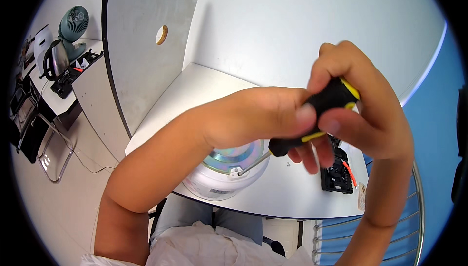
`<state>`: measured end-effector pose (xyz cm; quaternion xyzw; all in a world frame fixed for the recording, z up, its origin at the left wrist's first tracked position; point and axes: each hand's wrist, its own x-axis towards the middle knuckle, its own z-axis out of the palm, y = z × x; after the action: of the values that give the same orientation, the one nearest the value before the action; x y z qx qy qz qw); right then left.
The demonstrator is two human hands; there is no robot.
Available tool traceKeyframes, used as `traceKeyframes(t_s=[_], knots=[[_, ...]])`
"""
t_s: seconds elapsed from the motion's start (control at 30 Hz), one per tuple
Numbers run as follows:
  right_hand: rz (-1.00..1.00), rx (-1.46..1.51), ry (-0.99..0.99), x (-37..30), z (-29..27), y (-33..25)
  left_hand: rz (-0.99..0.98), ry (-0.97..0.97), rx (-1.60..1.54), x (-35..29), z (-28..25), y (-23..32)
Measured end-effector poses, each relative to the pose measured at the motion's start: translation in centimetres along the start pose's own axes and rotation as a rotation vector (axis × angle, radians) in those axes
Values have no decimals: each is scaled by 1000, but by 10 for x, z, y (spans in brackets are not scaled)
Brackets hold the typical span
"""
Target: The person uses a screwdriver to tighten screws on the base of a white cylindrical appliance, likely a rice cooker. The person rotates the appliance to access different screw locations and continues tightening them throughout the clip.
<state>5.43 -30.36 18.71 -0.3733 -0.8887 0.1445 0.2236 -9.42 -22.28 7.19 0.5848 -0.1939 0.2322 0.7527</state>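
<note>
A screwdriver (284, 146) with a black and yellow handle slants across the view, its metal shaft pointing down to the left. My left hand (261, 115) is closed around the handle's middle, thumb on top and some fingertips showing below. At the handle's butt end, my right hand (373, 105) grips with curled fingers and thumb. The tip meets a small white tab (236, 173) at the rim of a round white appliance (214, 187). A shiny, rainbow-tinted metal disc (234, 156) tops the appliance, partly covered by my left forearm.
Beyond my hands, a black tool case (336, 185) with an orange-red piece lies on the white table (297, 197). A grey partition (141, 46) with a round hole stands at left. Past it are a fan (75, 24), a kettle (59, 59) and a folding chair (48, 154).
</note>
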Motion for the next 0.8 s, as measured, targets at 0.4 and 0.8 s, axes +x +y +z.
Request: traceKeyframes(t_s=[0.4,0.8], knots=[[16,-580,241,5,19,-8,239,749,1021,-5,38,-37],[-18,325,655,1,65,29,30,460,412,-10,8,-25]])
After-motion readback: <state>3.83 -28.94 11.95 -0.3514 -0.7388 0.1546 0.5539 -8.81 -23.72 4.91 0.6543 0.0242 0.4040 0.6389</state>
